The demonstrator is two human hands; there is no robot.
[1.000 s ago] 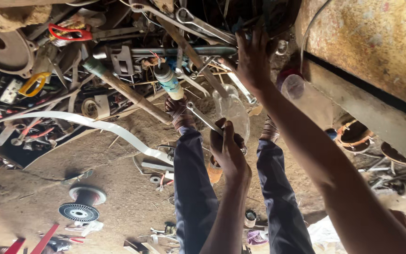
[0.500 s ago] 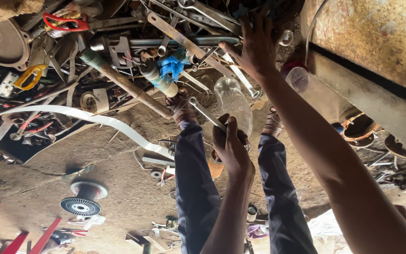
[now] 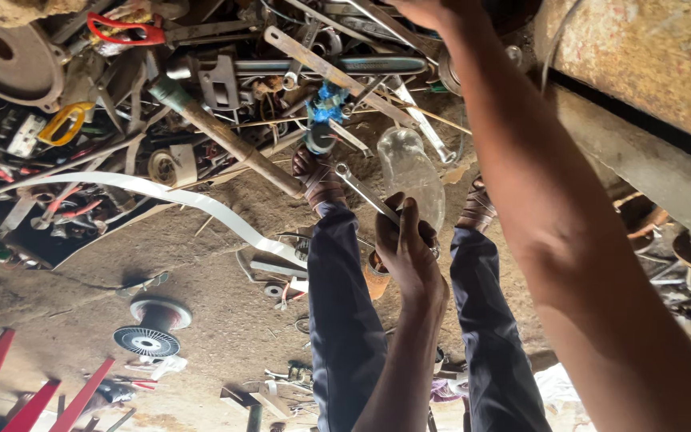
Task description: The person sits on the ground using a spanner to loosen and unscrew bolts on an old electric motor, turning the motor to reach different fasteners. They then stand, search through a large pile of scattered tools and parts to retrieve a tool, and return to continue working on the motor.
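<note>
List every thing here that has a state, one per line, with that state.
Left hand: closed around a small round part.
Right hand: raised, reaching up into the tool pile; grip cannot be told.
Clear bottle: lying on the ground, empty-looking.
Wrench: lying flat between the feet.
Spool: lying on its side.

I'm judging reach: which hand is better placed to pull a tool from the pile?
Right, probably: the right hand reaches over the tool pile, while the left hand grips a spanner lower down.

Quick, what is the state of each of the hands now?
Left hand: closed on a small part; which part cannot be told.
Right hand: mostly out of frame, cannot be told.
</note>
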